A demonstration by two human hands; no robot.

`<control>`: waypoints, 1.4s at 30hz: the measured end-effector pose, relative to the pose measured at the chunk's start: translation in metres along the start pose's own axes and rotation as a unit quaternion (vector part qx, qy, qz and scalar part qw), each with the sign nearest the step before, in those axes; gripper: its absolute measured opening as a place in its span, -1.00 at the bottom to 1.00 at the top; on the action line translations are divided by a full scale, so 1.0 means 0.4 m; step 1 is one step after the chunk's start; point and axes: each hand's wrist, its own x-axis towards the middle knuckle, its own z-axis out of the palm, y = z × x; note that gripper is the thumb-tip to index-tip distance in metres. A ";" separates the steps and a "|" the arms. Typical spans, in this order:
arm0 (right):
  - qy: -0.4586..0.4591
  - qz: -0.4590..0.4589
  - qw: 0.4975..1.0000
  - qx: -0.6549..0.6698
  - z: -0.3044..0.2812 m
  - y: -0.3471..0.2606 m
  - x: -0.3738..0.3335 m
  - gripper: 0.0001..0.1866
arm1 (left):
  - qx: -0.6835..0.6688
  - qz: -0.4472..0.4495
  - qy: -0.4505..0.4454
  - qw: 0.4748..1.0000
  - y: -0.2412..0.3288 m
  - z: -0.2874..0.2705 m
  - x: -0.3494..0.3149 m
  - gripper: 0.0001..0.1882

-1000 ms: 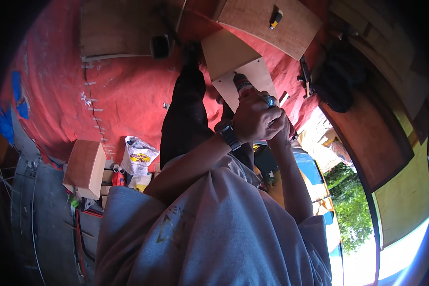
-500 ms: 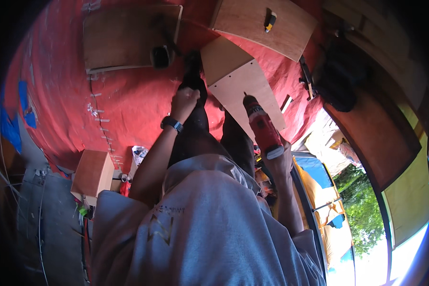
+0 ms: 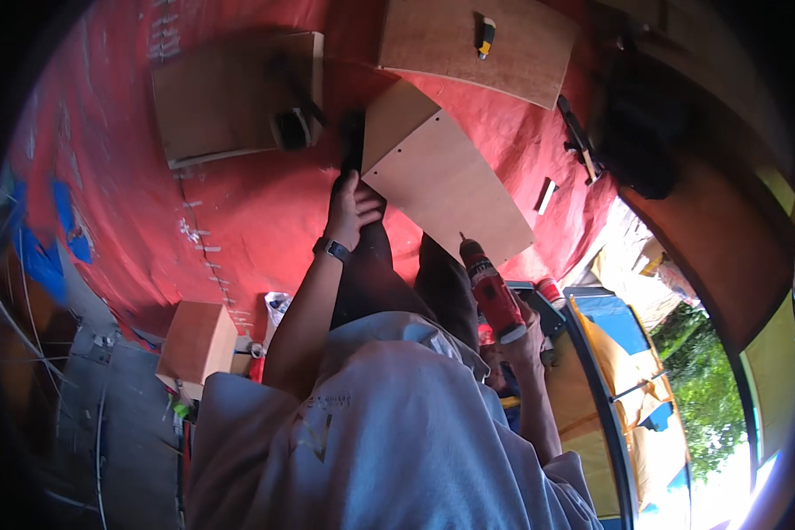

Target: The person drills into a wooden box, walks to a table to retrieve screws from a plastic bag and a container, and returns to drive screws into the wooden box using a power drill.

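Wrinkled red floor sheet (image 3: 247, 208), grey floor (image 3: 141, 433) at left, green foliage (image 3: 702, 389) and daylight (image 3: 724, 490) at right

My left hand (image 3: 355, 208) has open room to its left, over the red floor sheet (image 3: 265, 225), up to a plywood panel (image 3: 216, 106) with a dark object at its right end. My left leg (image 3: 371, 274) lies under that hand, and the plywood box (image 3: 455, 172) stands just to its right. Ahead of my right hand (image 3: 525, 340), the red drill (image 3: 496, 305) juts out, its bit over the box's near end; I can't tell whether they touch. Right of the box, a lane of sheet runs forward past a wood strip (image 3: 546, 196), narrowing beneath another panel (image 3: 442, 40).
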 end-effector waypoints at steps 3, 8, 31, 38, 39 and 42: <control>-0.063 0.069 0.995 0.045 -0.009 0.081 -0.017 -0.72 | 0.238 0.348 0.150 0.894 0.085 0.069 -0.009 -0.44; -0.037 -0.024 0.998 0.036 0.016 0.197 -0.066 -0.71 | 0.504 0.537 0.272 0.620 0.086 0.223 0.055 -0.55; -0.098 0.491 0.866 0.005 0.300 0.978 -0.475 -0.37 | 0.476 0.473 0.308 0.675 -0.159 -0.266 0.044 -0.59; -0.101 0.457 0.878 0.102 0.442 0.984 -0.462 -0.54 | 0.283 0.474 0.302 0.777 -0.218 -0.442 0.066 -0.62; -0.094 0.433 0.887 0.128 0.443 0.959 -0.454 -0.59 | 0.154 0.455 0.302 0.824 -0.234 -0.437 0.059 -0.62; -0.089 0.449 0.878 0.141 0.484 0.907 -0.424 -0.68 | 0.106 0.473 0.320 0.814 -0.210 -0.556 0.055 -0.64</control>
